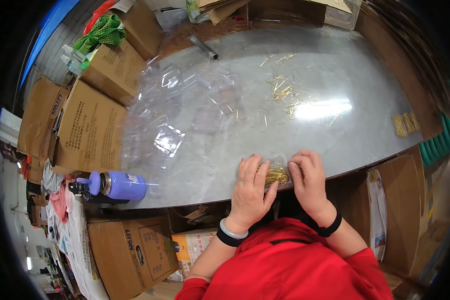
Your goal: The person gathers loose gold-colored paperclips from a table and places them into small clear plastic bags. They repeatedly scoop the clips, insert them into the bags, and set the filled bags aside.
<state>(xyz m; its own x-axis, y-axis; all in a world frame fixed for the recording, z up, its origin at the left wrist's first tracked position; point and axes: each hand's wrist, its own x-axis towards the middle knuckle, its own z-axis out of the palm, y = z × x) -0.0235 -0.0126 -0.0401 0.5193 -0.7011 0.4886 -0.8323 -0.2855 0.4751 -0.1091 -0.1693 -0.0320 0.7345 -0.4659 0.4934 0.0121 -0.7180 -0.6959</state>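
At the table's near edge lies a bundle of gold wire hooks (276, 175), with what looks like thin clear plastic around it. My left hand (249, 192) is at the bundle's left end, its thumb and index finger on either side of the wires. On the other side, my right hand (309, 184) has its fingers curled in and the thumb pressed near the index finger. Whatever sits between those right fingertips is hidden. Farther up the table, loose gold hooks (284, 93) lie scattered in a pile.
Clear plastic pouches (169, 140) spread over the table's left part. A purple bottle (126, 185) lies at the left edge, and a metal tube (203, 47) lies at the back. Gold hook bundles (405, 124) sit far right. Cardboard boxes (92, 132) line the left side.
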